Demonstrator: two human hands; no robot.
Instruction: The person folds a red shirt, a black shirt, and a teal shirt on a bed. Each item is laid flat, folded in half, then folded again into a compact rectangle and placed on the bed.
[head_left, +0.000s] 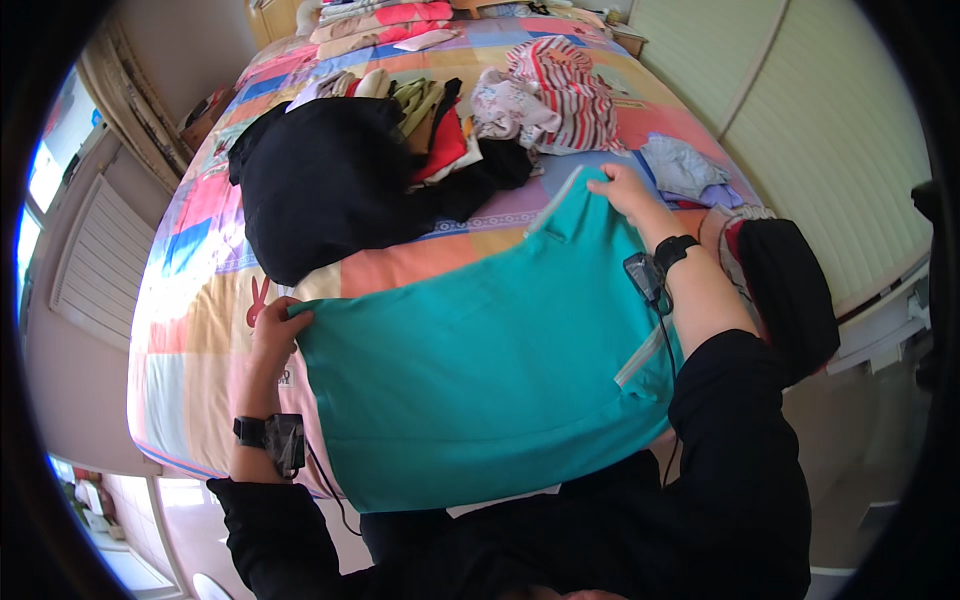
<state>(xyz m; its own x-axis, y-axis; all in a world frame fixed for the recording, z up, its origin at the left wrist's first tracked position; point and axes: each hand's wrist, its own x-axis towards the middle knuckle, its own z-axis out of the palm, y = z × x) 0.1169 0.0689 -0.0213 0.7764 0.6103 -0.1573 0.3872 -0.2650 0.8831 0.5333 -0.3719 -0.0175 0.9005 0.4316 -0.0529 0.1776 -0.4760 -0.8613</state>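
Note:
A teal short-sleeved garment (480, 360) with pale striped sleeve trim is stretched out over the near edge of the bed, in front of me. My left hand (279, 330) pinches its far left corner between thumb and fingers. Its striped trim at the far right is gripped by my right hand (621, 191). The near part of the garment reaches over the bed's edge towards my lap. Just beyond it lies a large black cloth garment (330, 180), bunched up. Both my wrists bear strapped devices with cables.
Folded clothes (439, 135) lie behind the black garment. A red-and-white striped garment (574, 94) is further back, with pale blue clothes (686, 169) to the right. A black rounded item (787, 296) sits at the bed's right edge. Folded quilts (382, 30) are stacked at the far end.

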